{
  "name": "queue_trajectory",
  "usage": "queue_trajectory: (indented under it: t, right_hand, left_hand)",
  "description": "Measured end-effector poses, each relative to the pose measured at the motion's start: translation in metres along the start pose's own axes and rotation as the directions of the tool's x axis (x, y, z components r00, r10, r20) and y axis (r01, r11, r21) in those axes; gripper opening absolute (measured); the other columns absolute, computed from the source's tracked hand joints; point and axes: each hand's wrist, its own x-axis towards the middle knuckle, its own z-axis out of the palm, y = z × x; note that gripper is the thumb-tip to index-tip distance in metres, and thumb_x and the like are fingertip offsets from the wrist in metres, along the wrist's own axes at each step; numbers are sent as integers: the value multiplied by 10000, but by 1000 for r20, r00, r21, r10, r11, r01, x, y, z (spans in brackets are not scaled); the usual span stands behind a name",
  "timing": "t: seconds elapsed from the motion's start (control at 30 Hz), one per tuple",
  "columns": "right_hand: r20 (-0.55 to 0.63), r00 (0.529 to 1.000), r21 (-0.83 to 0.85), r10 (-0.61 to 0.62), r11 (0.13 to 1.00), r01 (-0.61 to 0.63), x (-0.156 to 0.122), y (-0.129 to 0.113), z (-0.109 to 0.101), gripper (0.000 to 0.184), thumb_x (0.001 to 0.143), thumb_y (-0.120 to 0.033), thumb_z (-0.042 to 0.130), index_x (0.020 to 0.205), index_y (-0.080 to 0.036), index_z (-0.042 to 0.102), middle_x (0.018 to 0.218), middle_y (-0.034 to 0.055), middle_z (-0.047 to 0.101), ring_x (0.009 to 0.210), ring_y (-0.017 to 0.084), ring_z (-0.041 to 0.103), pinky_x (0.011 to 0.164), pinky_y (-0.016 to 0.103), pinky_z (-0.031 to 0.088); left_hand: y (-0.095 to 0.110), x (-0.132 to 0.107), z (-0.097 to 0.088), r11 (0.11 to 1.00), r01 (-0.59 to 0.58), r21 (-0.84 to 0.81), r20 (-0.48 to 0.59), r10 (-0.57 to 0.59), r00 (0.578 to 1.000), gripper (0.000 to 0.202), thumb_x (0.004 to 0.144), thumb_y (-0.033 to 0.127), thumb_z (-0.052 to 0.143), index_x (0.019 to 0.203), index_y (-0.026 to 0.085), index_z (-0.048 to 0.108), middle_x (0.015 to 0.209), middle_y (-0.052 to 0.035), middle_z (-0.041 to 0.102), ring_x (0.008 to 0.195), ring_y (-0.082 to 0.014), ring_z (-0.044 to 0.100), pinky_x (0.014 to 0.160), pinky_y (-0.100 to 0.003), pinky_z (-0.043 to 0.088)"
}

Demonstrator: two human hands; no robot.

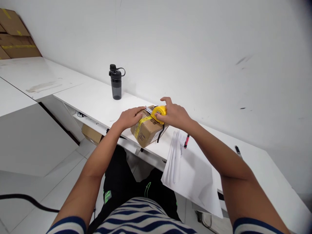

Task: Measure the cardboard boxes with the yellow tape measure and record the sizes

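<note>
A small cardboard box (145, 134) with yellow tape and dark printing sits at the front edge of the white table. My right hand (174, 113) grips a yellow tape measure (159, 113) over the top of the box, its index finger lifted. A short length of white blade runs left from the case across the box top. My left hand (131, 117) is closed at the box's left edge, fingertips at the blade's end. A black wrist strap (160, 134) hangs from the tape measure down the box's side.
A dark water bottle (116, 83) stands on the table (85, 94) by the wall. Right of the box lie paper sheets (192, 175), a red pen (186, 141) and a black marker (238, 150). Cardboard boxes (19, 42) are stacked far left; another box (91, 134) is on the floor.
</note>
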Motion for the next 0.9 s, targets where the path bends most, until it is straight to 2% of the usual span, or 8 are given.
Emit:
queue_trajectory:
  t: [0.17, 0.4, 0.5, 0.6, 0.8, 0.9]
  right_hand:
    - [-21, 1000, 23, 17, 1000, -17, 11, -4, 5, 708, 808, -537, 513, 1404, -184, 370, 859, 83, 701, 699, 259, 611, 612, 324, 391]
    - [-128, 991, 93, -22, 995, 34, 35, -12, 16, 714, 817, -576, 499, 1409, -189, 398, 941, 109, 715, 802, 289, 639, 677, 353, 426]
    - [-119, 992, 131, -44, 990, 60, 39, -15, 18, 742, 824, -581, 503, 1443, -189, 389, 996, 125, 721, 833, 297, 650, 696, 359, 442]
    - [-72, 993, 154, -89, 983, 100, 38, -15, 21, 814, 800, -593, 550, 1481, -188, 363, 1054, 134, 724, 879, 309, 661, 714, 361, 457]
    - [-134, 989, 190, -63, 978, 88, 43, -12, 31, 850, 803, -559, 564, 1517, -181, 302, 1086, 140, 718, 951, 325, 664, 765, 382, 474]
    - [-193, 981, 271, -22, 960, 75, 43, -7, 28, 893, 794, -549, 601, 1529, -180, 252, 1067, 128, 708, 951, 315, 666, 788, 403, 483]
  left_hand:
    - [-1, 1, 1, 1000, -6, -3, -17, 6, 1000, 514, 938, 349, 401, 1428, 364, 557, 1473, 52, 580, 1308, -284, 571, 1049, -417, 477]
    - [-6, 1, 3, 1000, -26, 3, -23, 26, 999, 525, 942, 378, 392, 1450, 368, 526, 1455, 34, 600, 1288, -292, 586, 1018, -419, 485]
    - [-6, -1, 4, 1000, -29, -1, -31, 29, 999, 546, 948, 390, 383, 1482, 348, 490, 1489, 17, 568, 1310, -303, 569, 1023, -424, 479]
    - [-7, -3, 5, 1000, -24, -20, -44, 23, 999, 601, 953, 413, 376, 1550, 340, 383, 1507, -1, 549, 1327, -311, 556, 1036, -426, 466]
    - [-10, -6, 7, 998, -21, -60, -80, 17, 997, 700, 940, 413, 400, 1609, 346, 204, 1344, -40, 668, 1143, -303, 654, 943, -408, 500]
    - [-20, -15, 10, 990, -62, -127, -125, 46, 991, 669, 947, 431, 389, 1591, 306, 258, 1316, -57, 669, 1111, -268, 658, 952, -390, 502]
